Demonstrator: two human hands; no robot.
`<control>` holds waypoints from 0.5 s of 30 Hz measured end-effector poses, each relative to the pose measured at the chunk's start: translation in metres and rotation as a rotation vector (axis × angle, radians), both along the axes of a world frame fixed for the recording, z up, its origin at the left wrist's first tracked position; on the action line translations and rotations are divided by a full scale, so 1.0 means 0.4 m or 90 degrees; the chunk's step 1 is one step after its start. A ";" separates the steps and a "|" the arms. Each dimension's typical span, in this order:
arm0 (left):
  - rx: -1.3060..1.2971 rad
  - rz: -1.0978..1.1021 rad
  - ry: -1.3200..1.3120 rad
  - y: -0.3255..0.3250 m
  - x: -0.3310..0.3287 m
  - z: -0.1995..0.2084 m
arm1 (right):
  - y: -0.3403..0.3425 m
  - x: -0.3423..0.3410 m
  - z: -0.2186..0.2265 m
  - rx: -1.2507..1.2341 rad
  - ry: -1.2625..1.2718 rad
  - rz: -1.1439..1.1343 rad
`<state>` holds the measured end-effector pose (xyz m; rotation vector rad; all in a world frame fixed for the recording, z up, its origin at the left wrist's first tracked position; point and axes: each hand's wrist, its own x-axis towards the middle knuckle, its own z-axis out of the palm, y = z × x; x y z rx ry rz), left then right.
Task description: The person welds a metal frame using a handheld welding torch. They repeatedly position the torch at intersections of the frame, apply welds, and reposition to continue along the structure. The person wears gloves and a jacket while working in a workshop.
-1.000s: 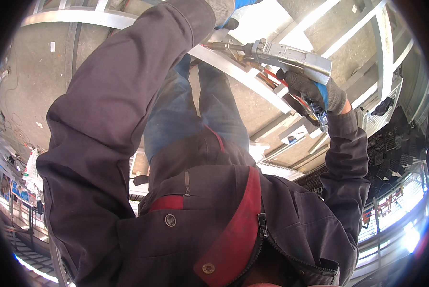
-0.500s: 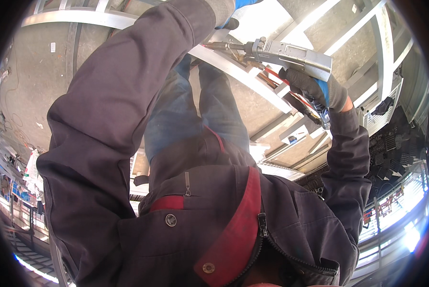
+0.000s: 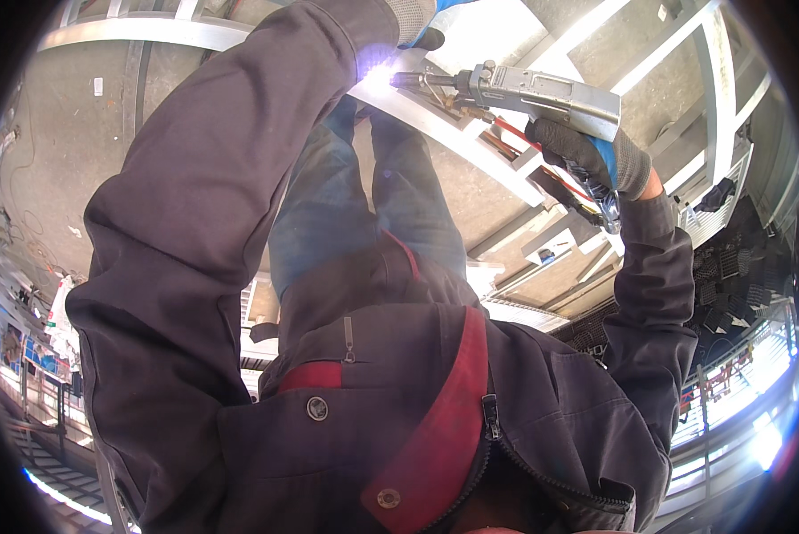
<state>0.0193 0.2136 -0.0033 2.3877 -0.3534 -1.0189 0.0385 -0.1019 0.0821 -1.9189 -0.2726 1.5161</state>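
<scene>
Welding gun (image 3: 546, 94), long axis nearly crosswise, nozzle directed left at a glare (image 3: 379, 78) by the visible left end of a metal bar (image 3: 466, 141). Its rear is gripped by the gloved right hand (image 3: 591, 156), forearm extended forward. The left hand (image 3: 426, 37) is cropped; its grip cannot be told.

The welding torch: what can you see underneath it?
Below the welding torch, the gloved right hand holding it shows, plus a red cable and a pale metal bar. The torch hides whatever lies directly beneath its body; the grip inside the hand is covered too.
</scene>
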 end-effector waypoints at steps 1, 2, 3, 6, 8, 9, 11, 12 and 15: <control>0.001 0.000 0.001 0.000 0.000 0.000 | -0.003 0.001 -0.001 0.020 -0.007 0.013; 0.001 0.000 -0.001 0.000 0.000 0.001 | -0.009 0.002 -0.005 -0.009 -0.005 0.033; 0.001 -0.002 -0.003 0.001 0.000 0.001 | -0.017 0.008 -0.010 -0.027 0.003 0.065; 0.002 -0.002 -0.003 0.000 0.001 0.001 | -0.048 0.009 -0.033 -0.027 -0.038 0.093; 0.001 -0.002 -0.004 0.000 0.001 0.001 | -0.066 0.007 -0.041 -0.035 -0.040 0.088; 0.002 -0.001 -0.004 0.000 0.001 0.001 | -0.073 0.010 -0.038 -0.052 -0.017 0.085; 0.002 -0.001 -0.005 0.000 0.002 0.001 | -0.074 0.012 -0.035 -0.058 -0.003 0.082; 0.002 -0.002 -0.005 0.000 0.002 0.002 | -0.070 0.012 -0.032 -0.047 -0.012 0.083; 0.002 -0.002 -0.006 0.000 0.002 0.002 | -0.056 0.013 -0.019 -0.037 -0.010 0.086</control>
